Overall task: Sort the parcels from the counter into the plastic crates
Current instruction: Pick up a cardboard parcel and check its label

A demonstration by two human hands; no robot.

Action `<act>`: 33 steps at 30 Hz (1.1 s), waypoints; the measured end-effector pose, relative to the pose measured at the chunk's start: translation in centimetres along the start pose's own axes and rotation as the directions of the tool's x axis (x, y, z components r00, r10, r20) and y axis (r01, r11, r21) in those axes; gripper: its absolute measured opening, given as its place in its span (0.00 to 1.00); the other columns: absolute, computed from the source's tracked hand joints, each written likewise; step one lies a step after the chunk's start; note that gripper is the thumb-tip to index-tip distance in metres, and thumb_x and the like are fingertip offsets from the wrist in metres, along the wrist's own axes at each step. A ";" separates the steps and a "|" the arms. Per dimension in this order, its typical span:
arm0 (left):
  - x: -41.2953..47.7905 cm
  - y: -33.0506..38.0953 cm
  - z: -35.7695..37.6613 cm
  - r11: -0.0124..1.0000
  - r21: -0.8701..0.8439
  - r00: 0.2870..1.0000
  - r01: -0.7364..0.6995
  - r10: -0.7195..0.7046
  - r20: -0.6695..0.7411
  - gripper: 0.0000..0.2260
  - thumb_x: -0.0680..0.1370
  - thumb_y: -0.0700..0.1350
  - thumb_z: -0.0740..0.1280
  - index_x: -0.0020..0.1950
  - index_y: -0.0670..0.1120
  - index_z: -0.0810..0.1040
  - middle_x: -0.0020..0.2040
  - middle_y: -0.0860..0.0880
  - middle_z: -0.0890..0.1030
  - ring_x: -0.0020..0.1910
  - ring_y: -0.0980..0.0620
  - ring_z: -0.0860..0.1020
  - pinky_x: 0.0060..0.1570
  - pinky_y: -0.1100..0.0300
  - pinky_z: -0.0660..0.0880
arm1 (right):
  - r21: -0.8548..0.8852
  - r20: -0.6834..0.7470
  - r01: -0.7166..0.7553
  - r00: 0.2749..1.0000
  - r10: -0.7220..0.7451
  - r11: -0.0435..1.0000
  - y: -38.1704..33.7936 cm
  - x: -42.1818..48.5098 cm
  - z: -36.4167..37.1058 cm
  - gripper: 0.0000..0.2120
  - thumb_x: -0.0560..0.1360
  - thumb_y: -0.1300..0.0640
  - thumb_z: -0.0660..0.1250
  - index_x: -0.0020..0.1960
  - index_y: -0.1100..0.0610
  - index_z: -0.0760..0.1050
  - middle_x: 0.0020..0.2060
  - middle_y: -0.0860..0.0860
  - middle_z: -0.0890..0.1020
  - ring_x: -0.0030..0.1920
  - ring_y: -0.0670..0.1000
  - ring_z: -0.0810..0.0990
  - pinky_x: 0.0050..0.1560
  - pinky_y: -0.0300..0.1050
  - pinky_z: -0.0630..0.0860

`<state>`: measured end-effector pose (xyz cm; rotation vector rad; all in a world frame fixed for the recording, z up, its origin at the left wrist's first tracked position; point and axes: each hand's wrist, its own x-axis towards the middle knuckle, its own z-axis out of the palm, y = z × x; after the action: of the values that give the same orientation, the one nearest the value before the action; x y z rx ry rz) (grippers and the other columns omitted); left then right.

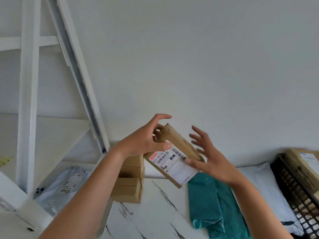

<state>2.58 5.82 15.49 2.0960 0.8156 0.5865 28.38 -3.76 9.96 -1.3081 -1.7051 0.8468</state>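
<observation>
White wall, marble-pattern counter (155,213) below. Flat cardboard parcel (179,142) tilted in air above counter, between your hands, shipping label (174,163) facing you. Your left hand (143,140) pinches upper end, thumb on front, fingers curled behind. Your right hand (212,161) spread wide, thumb touching label, fingers off box. Likely light, stiff, smooth-faced; take by long edges, not label. Black crate (293,187) lies right, beyond teal mailer (207,200).

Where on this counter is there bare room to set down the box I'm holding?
Set the box on the bare marble counter between the stack of boxes and the teal bag; that patch nearest you is free. Rightward it is crowded: teal bag, white bag, then the black crate.
</observation>
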 end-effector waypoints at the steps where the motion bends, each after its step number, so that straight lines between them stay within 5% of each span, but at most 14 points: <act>1: 0.4 0.2 -0.2 1.000 0.023 0.999 -0.005 0.004 0.036 0.33 0.78 0.50 0.77 0.76 0.64 0.63 0.63 0.49 0.78 0.52 0.49 0.82 0.53 0.55 0.83 | 0.036 0.102 -0.046 0.994 0.042 0.998 0.2 0.1 0.3 0.45 0.69 0.36 0.78 0.78 0.29 0.57 0.74 0.44 0.72 0.72 0.43 0.74 0.73 0.50 0.74; 4: 1.1 0.8 -0.4 0.999 0.049 1.000 -0.001 0.002 -0.016 0.27 0.79 0.59 0.73 0.74 0.64 0.67 0.67 0.54 0.80 0.57 0.56 0.83 0.57 0.56 0.82 | 0.156 0.063 -0.092 0.995 0.083 0.983 0.8 0.2 1.6 0.40 0.70 0.39 0.78 0.77 0.32 0.62 0.65 0.49 0.81 0.63 0.53 0.82 0.62 0.59 0.82; 8: 0.1 -1.0 0.4 0.969 -0.234 0.884 -0.077 -0.042 -0.466 0.26 0.76 0.71 0.64 0.73 0.65 0.71 0.69 0.60 0.78 0.67 0.61 0.78 0.69 0.54 0.75 | 0.467 -0.166 -0.076 0.971 0.171 0.881 1.1 -0.2 2.7 0.33 0.75 0.43 0.77 0.75 0.38 0.66 0.60 0.52 0.86 0.58 0.56 0.87 0.54 0.53 0.84; 13: -2.1 -4.0 6.9 0.924 -0.371 0.977 0.095 -0.157 -0.141 0.32 0.74 0.69 0.71 0.75 0.74 0.63 0.73 0.59 0.76 0.67 0.58 0.79 0.69 0.47 0.77 | 0.602 -0.221 -0.105 0.931 0.292 0.791 1.2 0.0 3.5 0.30 0.74 0.46 0.72 0.74 0.45 0.68 0.59 0.54 0.87 0.57 0.57 0.87 0.58 0.58 0.82; 19: -3.3 -4.0 8.8 0.903 -0.424 0.946 0.068 -0.194 -0.261 0.31 0.71 0.66 0.73 0.71 0.78 0.65 0.68 0.58 0.81 0.62 0.53 0.83 0.63 0.48 0.82 | 0.444 0.027 -0.205 0.976 0.216 0.872 1.2 -1.1 1.5 0.36 0.75 0.44 0.77 0.78 0.36 0.64 0.65 0.51 0.84 0.65 0.56 0.83 0.69 0.58 0.77; 28: -5.4 0.7 4.5 0.936 -0.338 0.971 -0.095 0.012 -0.239 0.39 0.71 0.54 0.77 0.80 0.60 0.64 0.70 0.54 0.78 0.65 0.41 0.81 0.63 0.44 0.80 | 0.347 -0.060 0.046 0.998 -0.027 0.937 -4.3 -2.7 -1.1 0.38 0.72 0.50 0.75 0.79 0.47 0.64 0.63 0.54 0.85 0.62 0.57 0.85 0.59 0.48 0.82; 33: -5.8 2.9 3.4 0.937 -0.293 0.955 -0.190 0.107 -0.278 0.41 0.71 0.51 0.76 0.81 0.53 0.63 0.72 0.51 0.77 0.66 0.38 0.79 0.66 0.42 0.79 | 0.322 -0.092 0.151 0.988 -0.128 0.935 -6.9 -3.4 -2.1 0.38 0.72 0.53 0.74 0.78 0.51 0.62 0.64 0.56 0.84 0.63 0.60 0.83 0.60 0.54 0.83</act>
<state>1.81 -1.44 15.18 1.8161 0.6537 1.0213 27.81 -8.64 16.24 -0.9689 -1.5053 0.9435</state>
